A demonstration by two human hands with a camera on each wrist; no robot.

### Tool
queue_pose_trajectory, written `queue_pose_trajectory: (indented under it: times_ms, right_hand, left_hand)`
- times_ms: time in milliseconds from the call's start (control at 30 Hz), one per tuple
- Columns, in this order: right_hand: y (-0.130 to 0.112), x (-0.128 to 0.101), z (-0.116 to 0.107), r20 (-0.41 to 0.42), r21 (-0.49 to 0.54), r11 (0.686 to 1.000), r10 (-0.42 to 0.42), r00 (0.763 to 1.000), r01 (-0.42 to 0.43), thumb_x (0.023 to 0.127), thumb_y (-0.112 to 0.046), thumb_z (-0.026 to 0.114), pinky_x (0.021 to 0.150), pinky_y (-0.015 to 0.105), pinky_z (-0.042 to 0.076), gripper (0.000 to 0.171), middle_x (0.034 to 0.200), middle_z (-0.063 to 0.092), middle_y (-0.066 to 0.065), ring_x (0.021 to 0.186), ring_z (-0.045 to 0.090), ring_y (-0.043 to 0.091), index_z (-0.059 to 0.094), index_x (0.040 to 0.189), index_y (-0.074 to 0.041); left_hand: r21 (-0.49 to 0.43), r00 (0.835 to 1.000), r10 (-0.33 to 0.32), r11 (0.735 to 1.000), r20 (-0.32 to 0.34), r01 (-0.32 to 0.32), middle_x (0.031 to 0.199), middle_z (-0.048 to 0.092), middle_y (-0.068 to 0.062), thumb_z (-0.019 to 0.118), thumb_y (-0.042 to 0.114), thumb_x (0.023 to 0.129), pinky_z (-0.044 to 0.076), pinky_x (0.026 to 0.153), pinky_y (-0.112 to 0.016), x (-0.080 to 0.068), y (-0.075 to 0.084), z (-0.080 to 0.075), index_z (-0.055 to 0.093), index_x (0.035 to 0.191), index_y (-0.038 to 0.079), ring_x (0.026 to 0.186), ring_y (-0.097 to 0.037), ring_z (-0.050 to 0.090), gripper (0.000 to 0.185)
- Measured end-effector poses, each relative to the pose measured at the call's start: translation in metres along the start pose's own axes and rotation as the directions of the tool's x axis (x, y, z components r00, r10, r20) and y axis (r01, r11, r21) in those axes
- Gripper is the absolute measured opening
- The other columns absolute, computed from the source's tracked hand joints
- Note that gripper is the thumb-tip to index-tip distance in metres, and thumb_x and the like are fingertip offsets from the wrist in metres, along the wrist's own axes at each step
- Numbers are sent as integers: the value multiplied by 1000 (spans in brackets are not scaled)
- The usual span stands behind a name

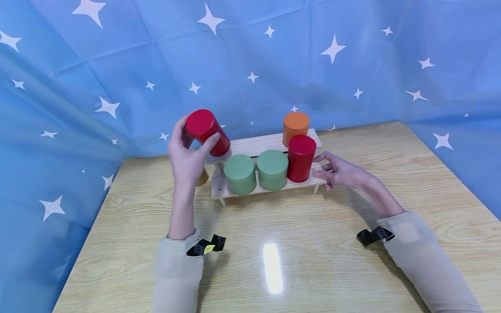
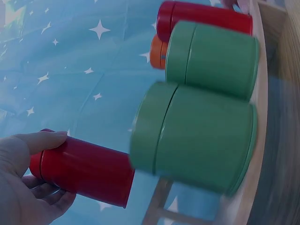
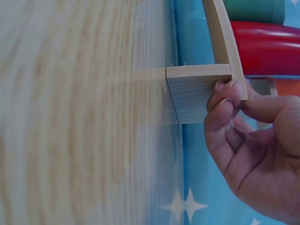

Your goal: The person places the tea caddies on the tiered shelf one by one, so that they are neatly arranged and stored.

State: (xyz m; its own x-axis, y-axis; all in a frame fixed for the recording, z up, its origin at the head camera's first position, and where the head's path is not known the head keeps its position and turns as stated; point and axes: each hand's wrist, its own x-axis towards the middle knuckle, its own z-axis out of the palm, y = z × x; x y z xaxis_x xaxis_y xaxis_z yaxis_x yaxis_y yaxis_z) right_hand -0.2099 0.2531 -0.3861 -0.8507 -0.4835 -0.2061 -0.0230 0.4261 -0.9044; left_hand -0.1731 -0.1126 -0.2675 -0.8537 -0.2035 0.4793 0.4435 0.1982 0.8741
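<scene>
My left hand (image 1: 185,158) grips a red canister (image 1: 203,126) between thumb and fingers, tilted at the left end of the upper tier of a two-tier wooden rack (image 1: 254,142). In the left wrist view, the fingers wrap the lidded end of that canister (image 2: 89,171). My right hand (image 1: 338,170) pinches the right end of the rack's lower tier, thumb above and curled fingertips (image 3: 220,110) beneath, beside a leg. Along that lower tier stand two green canisters (image 1: 239,174) and a second red canister (image 1: 301,158). An orange canister (image 1: 296,127) stands on the upper tier at right.
A tan round object (image 1: 202,177) shows partly behind my left wrist, left of the rack. The rack stands toward the back of the wooden table (image 1: 297,234). Behind it hangs a blue cloth (image 1: 250,52) with white stars, which also runs down both sides.
</scene>
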Motion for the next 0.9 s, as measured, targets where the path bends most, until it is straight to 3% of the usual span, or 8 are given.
queue_pose_trajectory:
  times_ms: [267,633,900]
  right_hand:
    - [0,0,1,-4,-9,1000,3,1000,-3,89,-20,59,65,37,51,55,75,53,20,62,55,45,26,129,-2]
    - [1,0,1,-6,-7,1000,-15,1000,15,90,-20,59,64,37,50,53,71,51,17,61,54,45,27,128,-2]
    - [1,-1,1,-5,-7,1000,-15,1000,15,90,-20,58,63,38,50,53,75,53,22,61,53,46,26,128,-3]
  left_hand:
    - [-94,998,24,995,57,-19,115,58,-11,75,3,73,44,90,-28,1,-5,29,48,126,0,102,-19,55,60]
    - [-110,993,21,994,116,-8,116,57,-13,75,2,72,43,90,-26,-5,4,71,47,127,-1,104,-20,55,62]
    - [-140,986,8,990,168,16,118,56,-14,73,2,75,43,91,-25,-7,0,90,43,132,-1,107,-19,54,65]
